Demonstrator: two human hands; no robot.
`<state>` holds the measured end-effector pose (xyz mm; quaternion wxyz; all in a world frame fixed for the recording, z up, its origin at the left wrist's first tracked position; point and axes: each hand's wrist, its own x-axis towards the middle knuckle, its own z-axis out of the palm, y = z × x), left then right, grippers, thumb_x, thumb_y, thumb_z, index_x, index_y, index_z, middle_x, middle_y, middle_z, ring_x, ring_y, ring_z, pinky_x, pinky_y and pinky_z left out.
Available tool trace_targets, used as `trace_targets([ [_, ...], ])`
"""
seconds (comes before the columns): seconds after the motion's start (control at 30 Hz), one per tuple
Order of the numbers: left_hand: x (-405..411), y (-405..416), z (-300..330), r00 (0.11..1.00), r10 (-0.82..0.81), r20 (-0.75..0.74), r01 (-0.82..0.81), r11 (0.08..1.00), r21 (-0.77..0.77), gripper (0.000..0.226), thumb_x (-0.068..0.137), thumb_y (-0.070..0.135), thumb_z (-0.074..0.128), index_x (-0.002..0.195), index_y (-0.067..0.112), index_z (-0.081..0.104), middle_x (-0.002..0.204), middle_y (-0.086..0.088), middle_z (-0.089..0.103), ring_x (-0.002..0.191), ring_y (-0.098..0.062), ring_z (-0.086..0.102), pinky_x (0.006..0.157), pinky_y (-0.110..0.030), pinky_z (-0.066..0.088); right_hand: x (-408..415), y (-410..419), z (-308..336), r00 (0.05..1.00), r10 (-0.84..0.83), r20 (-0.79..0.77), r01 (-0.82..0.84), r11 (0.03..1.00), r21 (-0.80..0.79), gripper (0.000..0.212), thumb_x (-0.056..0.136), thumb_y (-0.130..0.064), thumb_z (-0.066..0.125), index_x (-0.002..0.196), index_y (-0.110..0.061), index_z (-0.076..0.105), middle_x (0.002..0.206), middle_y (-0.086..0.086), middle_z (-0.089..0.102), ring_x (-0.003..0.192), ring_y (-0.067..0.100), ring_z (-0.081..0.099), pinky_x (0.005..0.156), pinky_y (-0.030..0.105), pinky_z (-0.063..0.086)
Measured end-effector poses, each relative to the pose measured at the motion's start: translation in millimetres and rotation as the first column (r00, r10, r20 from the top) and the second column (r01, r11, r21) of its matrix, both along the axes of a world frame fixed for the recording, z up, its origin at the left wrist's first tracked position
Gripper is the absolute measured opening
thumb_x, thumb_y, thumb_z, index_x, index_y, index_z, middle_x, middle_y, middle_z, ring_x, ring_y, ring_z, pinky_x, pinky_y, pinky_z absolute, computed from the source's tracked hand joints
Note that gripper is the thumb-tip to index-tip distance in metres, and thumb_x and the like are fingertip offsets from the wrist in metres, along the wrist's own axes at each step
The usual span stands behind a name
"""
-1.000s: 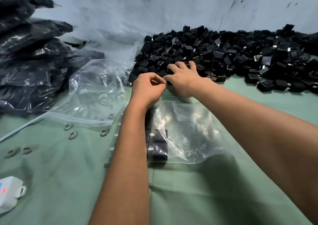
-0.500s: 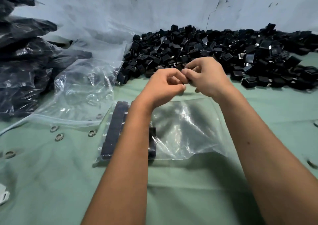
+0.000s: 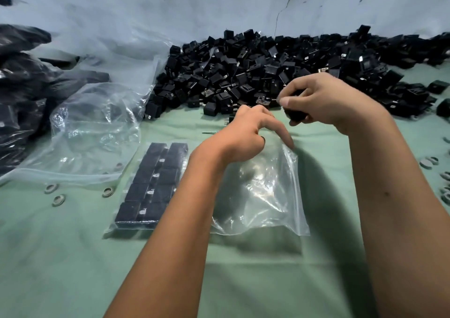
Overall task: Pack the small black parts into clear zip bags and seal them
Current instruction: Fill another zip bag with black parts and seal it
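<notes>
A green desk is seen spread with packing work, a large heap of small black parts banked along its far edge against the wall. Just left of the person's arms, a filled zip bag lies flat, its parts set in two neat rows. Between the forearms, a clear zip bag is held at its mouth by the left hand, whose fingers are pressed onto the upper edge; whether anything is inside cannot be told through the glare. A single black part is gripped in the curled fingers of the right hand, just above the opening. The step appears best served if the mouth is kept spread wide and the part is slid in flat, so that tidy rows can be built and the zip left unobstructed for sealing.
</notes>
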<state>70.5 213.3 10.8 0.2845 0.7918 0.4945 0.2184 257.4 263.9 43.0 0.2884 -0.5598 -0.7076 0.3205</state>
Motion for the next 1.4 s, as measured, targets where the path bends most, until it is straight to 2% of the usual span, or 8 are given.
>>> trace_targets([
  [0.17, -20.7, 2.6, 3.2, 0.999, 0.040, 0.018, -0.041, 0.997, 0.068, 0.036, 0.081, 0.007, 0.075, 0.084, 0.042, 0.075, 0.117, 0.005, 0.057, 0.123, -0.017, 0.046, 0.103, -0.033, 0.038, 3.4, -6.5, 4.4, 0.948, 0.281, 0.146, -0.243, 0.941, -0.233, 0.047, 0.075, -0.039, 0.088, 0.112, -0.018, 0.069, 0.086, 0.008, 0.080, 0.086, 0.024, 0.077, 0.089, 0.040, 0.061],
  [0.27, -34.0, 5.3, 3.2, 0.986, 0.098, 0.135, -0.109, 0.991, 0.080, 0.016, 0.081, 0.015, 0.085, 0.084, 0.029, 0.079, 0.103, -0.004, 0.066, 0.098, -0.016, 0.061, 0.083, -0.030, 0.048, -5.0, -16.2, 8.0, 0.875, 0.447, 0.186, -0.372, 0.866, -0.334, 0.048, 0.071, -0.052, 0.083, 0.106, -0.021, 0.073, 0.086, 0.005, 0.080, 0.080, 0.025, 0.077, 0.069, 0.030, 0.058],
  [0.37, -39.4, 8.5, 0.5, 0.974, 0.138, 0.182, -0.152, 0.986, 0.064, 0.014, 0.081, 0.011, 0.085, 0.081, 0.024, 0.080, 0.084, -0.020, 0.067, 0.069, -0.022, 0.047, 0.066, -0.030, 0.042, -12.8, -20.4, 9.0, 0.831, 0.529, 0.173, -0.451, 0.821, -0.349, 0.032, 0.079, -0.045, 0.082, 0.099, -0.022, 0.074, 0.080, 0.005, 0.078, 0.060, 0.019, 0.071, 0.052, 0.023, 0.047],
  [0.47, -38.3, 11.3, -3.9, 0.970, 0.146, 0.192, -0.159, 0.985, 0.059, 0.015, 0.082, 0.009, 0.082, 0.079, 0.023, 0.078, 0.061, 0.014, 0.061, 0.057, -0.009, 0.043, 0.058, -0.021, 0.039, -14.9, -23.0, 14.9, 0.820, 0.565, 0.089, -0.513, 0.796, -0.323, 0.028, 0.074, -0.039, 0.085, 0.095, -0.021, 0.078, 0.082, 0.011, 0.077, 0.058, 0.016, 0.067, 0.051, 0.020, 0.048],
  [0.57, -35.7, 13.9, -7.5, 0.968, 0.172, 0.182, -0.192, 0.976, 0.099, 0.016, 0.082, 0.006, 0.081, 0.079, 0.021, 0.079, 0.054, 0.018, 0.056, 0.048, 0.000, 0.043, 0.051, -0.012, 0.036, -10.7, -24.3, 23.4, 0.809, 0.587, 0.036, -0.552, 0.780, -0.295, 0.033, 0.069, -0.038, 0.086, 0.098, -0.023, 0.081, 0.090, 0.010, 0.077, 0.065, 0.017, 0.071, 0.057, 0.019, 0.052],
  [0.77, -37.8, 19.2, -10.3, 0.900, 0.317, 0.300, -0.387, 0.897, 0.214, 0.023, 0.078, -0.002, 0.074, 0.080, 0.020, 0.079, 0.062, 0.009, 0.061, 0.050, 0.000, 0.047, 0.055, -0.015, 0.041, -6.5, -22.0, 32.1, 0.864, 0.504, 0.009, -0.502, 0.861, -0.088, 0.018, 0.083, -0.013, 0.082, 0.098, -0.021, 0.081, 0.090, 0.014, 0.075, 0.065, 0.016, 0.070, 0.055, 0.019, 0.051],
  [1.03, -47.4, 6.1, 0.3, 0.981, 0.105, 0.161, -0.108, 0.994, 0.013, 0.036, 0.072, 0.001, 0.084, 0.082, 0.034, 0.076, 0.110, -0.014, 0.062, 0.091, -0.029, 0.055, 0.076, -0.028, 0.048, -6.4, -21.3, 21.5, 0.868, 0.490, -0.083, -0.497, 0.847, -0.191, 0.013, 0.097, -0.015, 0.068, 0.104, -0.013, 0.079, 0.085, 0.004, 0.077, 0.071, 0.032, 0.077, 0.057, 0.028, 0.060],
  [1.4, -49.1, 3.9, 1.1, 0.961, 0.093, 0.260, -0.085, 0.996, -0.040, 0.030, 0.071, -0.015, 0.071, 0.072, 0.014, 0.072, 0.084, -0.025, 0.068, 0.075, -0.016, 0.061, 0.074, -0.034, 0.052, -10.4, -17.2, 11.8, 0.802, 0.597, -0.027, -0.558, 0.732, -0.392, 0.017, 0.099, -0.008, 0.065, 0.110, -0.010, 0.077, 0.101, 0.012, 0.078, 0.095, 0.030, 0.077, 0.080, 0.038, 0.064],
])
